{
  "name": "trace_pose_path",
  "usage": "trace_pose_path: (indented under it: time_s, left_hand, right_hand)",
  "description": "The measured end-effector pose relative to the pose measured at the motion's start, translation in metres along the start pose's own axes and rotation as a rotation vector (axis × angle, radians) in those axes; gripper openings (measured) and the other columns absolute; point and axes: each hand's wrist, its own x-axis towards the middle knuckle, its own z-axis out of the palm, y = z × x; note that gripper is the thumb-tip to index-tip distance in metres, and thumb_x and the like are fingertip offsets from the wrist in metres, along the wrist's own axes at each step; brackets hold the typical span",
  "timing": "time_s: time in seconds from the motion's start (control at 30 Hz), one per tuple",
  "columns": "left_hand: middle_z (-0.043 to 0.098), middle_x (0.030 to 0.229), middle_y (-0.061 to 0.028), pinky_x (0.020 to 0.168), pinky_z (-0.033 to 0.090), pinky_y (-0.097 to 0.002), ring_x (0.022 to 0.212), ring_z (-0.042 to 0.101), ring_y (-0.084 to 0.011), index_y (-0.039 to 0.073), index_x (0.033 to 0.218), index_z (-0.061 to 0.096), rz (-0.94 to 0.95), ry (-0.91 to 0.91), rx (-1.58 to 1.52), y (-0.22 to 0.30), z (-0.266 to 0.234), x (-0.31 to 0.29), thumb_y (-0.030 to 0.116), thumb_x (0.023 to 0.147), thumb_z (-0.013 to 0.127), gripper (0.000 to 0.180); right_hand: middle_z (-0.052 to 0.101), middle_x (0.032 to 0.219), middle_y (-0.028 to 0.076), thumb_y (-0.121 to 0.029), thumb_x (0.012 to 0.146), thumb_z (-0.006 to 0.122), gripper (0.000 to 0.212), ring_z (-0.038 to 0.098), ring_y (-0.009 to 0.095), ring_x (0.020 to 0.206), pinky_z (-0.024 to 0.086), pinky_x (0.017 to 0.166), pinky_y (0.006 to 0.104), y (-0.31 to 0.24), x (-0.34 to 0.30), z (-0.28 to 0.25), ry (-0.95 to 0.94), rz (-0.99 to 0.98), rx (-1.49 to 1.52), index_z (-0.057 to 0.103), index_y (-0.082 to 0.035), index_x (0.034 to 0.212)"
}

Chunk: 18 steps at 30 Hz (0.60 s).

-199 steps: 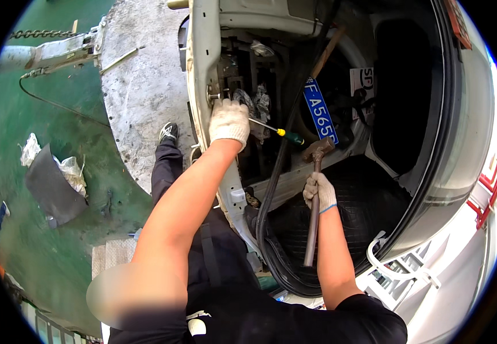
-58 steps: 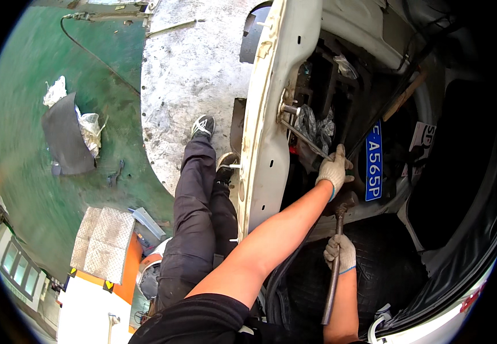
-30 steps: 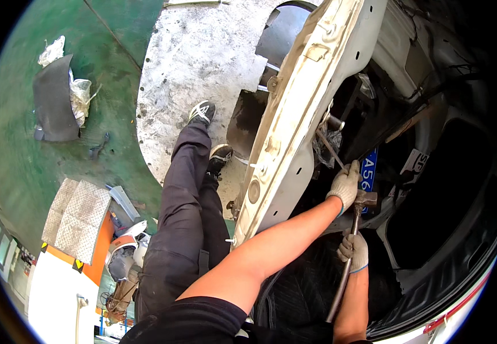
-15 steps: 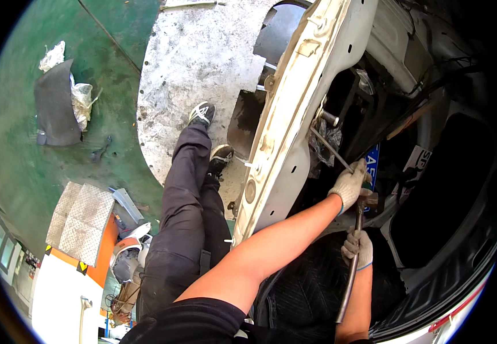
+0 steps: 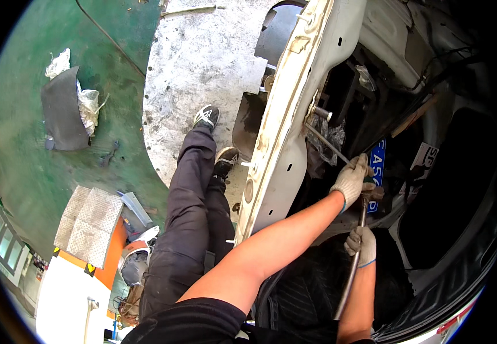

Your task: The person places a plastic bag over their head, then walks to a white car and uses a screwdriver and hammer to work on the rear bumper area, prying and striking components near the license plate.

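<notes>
The screwdriver (image 5: 332, 150) lies inside the open car body, its tip at a bolt (image 5: 320, 113) on the white panel (image 5: 280, 143). The left hand (image 5: 352, 180), gloved, is closed round its handle. The right hand (image 5: 361, 245) grips the hammer (image 5: 356, 252) shaft just below, head near the handle. Since a second ago the view has tilted; both hands have kept their grip. A blue plate (image 5: 377, 172) and dark wiring crowd the cavity.

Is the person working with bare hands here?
No, both the left hand and the right hand wear light work gloves; the left grips a long metal rod, the right a hammer handle.
</notes>
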Motion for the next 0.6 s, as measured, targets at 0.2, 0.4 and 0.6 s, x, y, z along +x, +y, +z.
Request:
trace_pose_path:
  time_s: [0.2, 0.4, 0.6]
  left_hand:
    - [0.056, 0.103, -0.0041, 0.091, 0.062, -0.0383, 0.096, 0.061, -0.0152, 0.01, 0.105, 0.055, -0.019, -0.141, -0.064, -0.003, 0.004, -0.004, 0.049, 0.112, 0.05, 0.039]
    - [0.055, 0.111, -0.006, 0.096, 0.06, -0.0374, 0.104, 0.062, -0.0179, 0.009, 0.118, 0.053, 0.034, -0.188, -0.066, 0.003, 0.001, -0.005, 0.048, 0.112, 0.048, 0.04]
    - [0.056, 0.116, -0.0071, 0.102, 0.057, -0.0349, 0.109, 0.062, -0.0211, 0.008, 0.12, 0.052, 0.058, -0.165, -0.039, 0.007, 0.002, -0.003, 0.05, 0.112, 0.046, 0.044]
  right_hand:
    - [0.042, 0.059, 0.001, -0.008, 0.093, 0.05, 0.004, 0.036, 0.015, 0.036, 0.032, 0.032, 0.0325, 0.006, 0.009, -0.044, 0.163, -0.021, -0.063, 0.051, -0.012, 0.092]
    - [0.042, 0.061, 0.0, -0.012, 0.098, 0.05, 0.008, 0.033, 0.013, 0.036, 0.031, 0.033, 0.0305, -0.008, 0.016, -0.028, 0.131, -0.085, 0.088, 0.048, -0.013, 0.091]
    - [0.043, 0.062, 0.002, -0.008, 0.095, 0.05, 0.004, 0.034, 0.013, 0.037, 0.031, 0.034, 0.0303, -0.015, 0.011, -0.032, 0.288, -0.006, -0.186, 0.048, -0.011, 0.097]
